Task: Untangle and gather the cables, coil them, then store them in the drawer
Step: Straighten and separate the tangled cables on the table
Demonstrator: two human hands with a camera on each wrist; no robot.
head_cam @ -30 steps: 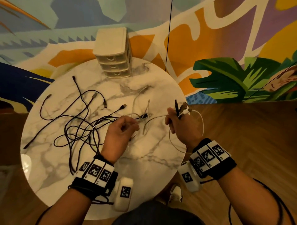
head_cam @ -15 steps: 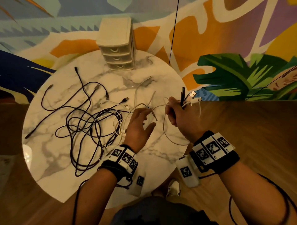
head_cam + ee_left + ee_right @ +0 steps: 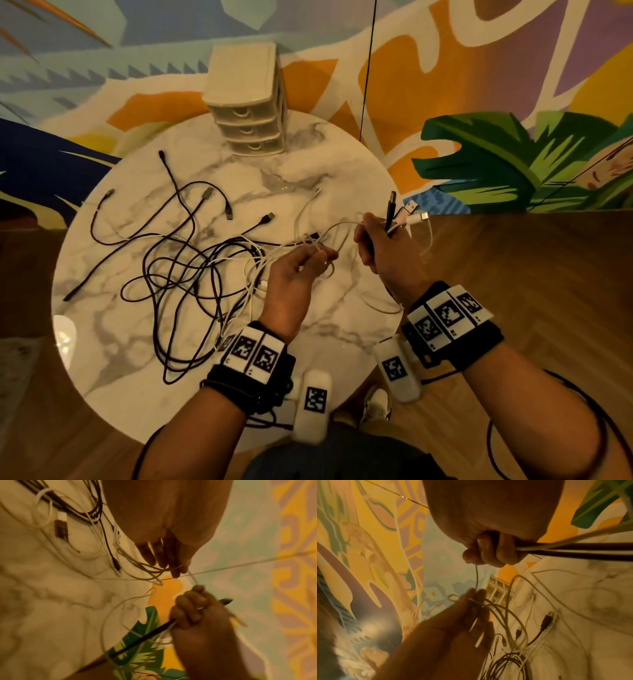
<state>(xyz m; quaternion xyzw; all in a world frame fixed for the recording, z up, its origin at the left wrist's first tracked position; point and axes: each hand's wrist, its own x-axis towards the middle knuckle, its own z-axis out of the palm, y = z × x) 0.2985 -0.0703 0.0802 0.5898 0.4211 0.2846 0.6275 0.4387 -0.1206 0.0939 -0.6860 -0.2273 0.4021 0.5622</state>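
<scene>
A tangle of black cables [image 3: 178, 274] and white cables [image 3: 253, 270] lies on the round marble table [image 3: 325, 332]. My right hand [image 3: 380, 246] is fisted around a bundle of cable ends: a black plug [image 3: 391, 200] and two white plugs [image 3: 411, 207] stick up out of it. My left hand [image 3: 301, 267] pinches white cable strands [image 3: 488, 605] just left of the right hand, lifted a little above the table. In the left wrist view the left fingertips [image 3: 175, 573] hold a taut white strand running to the right hand [image 3: 197, 609]. A cream three-drawer unit [image 3: 246, 102] stands at the table's far edge, drawers closed.
A painted mural wall rises behind the table. Wooden floor [image 3: 531, 291] lies to the right. A thin black cord [image 3: 368, 68] hangs down the wall behind the table. A loose black USB plug [image 3: 269, 217] lies mid-table, with other plug ends [image 3: 207, 193] spread out further left.
My left hand has gone from reaching flat toward the white cables to pinching strands and lifting them. My right hand has kept its bundle and stayed nearly in place.
</scene>
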